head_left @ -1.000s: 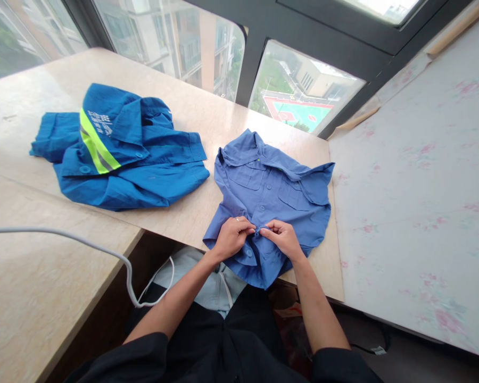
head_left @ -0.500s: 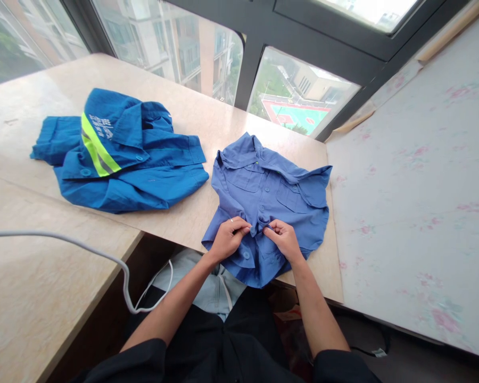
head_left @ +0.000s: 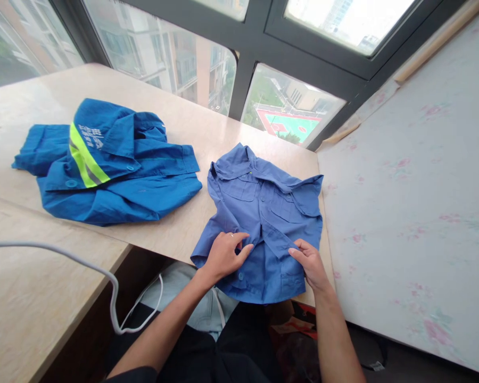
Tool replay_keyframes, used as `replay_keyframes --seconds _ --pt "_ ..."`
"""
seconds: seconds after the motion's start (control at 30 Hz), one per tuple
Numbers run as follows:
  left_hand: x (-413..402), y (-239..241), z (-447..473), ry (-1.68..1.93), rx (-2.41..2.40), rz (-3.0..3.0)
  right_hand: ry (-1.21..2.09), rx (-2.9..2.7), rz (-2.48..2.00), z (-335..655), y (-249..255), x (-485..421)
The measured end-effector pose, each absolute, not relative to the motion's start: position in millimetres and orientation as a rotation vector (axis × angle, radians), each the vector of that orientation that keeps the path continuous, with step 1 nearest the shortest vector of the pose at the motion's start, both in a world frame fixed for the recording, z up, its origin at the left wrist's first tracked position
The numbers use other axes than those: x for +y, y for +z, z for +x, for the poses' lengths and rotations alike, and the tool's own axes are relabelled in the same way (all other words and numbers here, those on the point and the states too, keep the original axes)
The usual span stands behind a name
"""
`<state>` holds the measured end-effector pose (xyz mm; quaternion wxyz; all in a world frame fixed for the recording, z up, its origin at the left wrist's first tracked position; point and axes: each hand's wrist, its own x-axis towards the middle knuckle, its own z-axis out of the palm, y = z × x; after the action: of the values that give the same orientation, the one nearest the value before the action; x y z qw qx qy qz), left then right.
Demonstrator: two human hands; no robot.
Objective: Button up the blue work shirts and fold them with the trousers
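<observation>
A small light-blue button shirt (head_left: 263,213) lies face up on the beige table (head_left: 191,133), its hem hanging over the near edge. My left hand (head_left: 224,254) rests on the shirt's left front panel, fingers stretched out flat, a ring on one finger. My right hand (head_left: 310,261) is on the right lower part of the shirt, fingers curled and pinching the fabric near the pocket. The front placket runs between both hands.
A darker blue work jacket (head_left: 104,170) with a yellow-green reflective stripe lies crumpled at the left. A white cable (head_left: 83,263) crosses the lower tabletop at the left. A pale floral board (head_left: 415,202) lies at the right. Windows stand behind.
My hands have left the placket where they pinched together and moved apart. The left now lies flat, the right has shifted to the lower right. The shirt's lower part looks flatter.
</observation>
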<state>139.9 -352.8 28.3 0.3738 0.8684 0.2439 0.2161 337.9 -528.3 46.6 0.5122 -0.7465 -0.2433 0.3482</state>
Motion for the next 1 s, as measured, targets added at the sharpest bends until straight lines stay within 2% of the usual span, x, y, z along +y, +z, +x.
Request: replay_keyframes --seconds 0.1,0.23,0.37,0.53,0.77,1.0 --pt "-352.6 35.4 147.2 0.433 0.748 2.339 0.800 -0.676 -1.952 345.7 46.2 -525.5" --pt "-349.0 49.7 166.6 0.392 0.818 2.508 0.480 -0.781 -2.136 347.4 49.1 -512.9" --pt "-342.6 57.4 190.4 0.456 0.765 2.616 0.296 -1.116 -2.072 336.6 69.3 -485.7" --pt "-333.1 47.6 209.4 0.376 0.681 2.631 0.427 -1.466 -2.032 335.1 74.6 -439.9" --pt "-327.9 33.3 214.2 0.378 0.688 2.591 0.715 -1.383 -2.086 366.0 41.2 -416.7" --pt "-327.6 28.1 216.1 0.384 0.751 2.552 0.864 -1.344 -1.960 372.8 39.7 -424.8"
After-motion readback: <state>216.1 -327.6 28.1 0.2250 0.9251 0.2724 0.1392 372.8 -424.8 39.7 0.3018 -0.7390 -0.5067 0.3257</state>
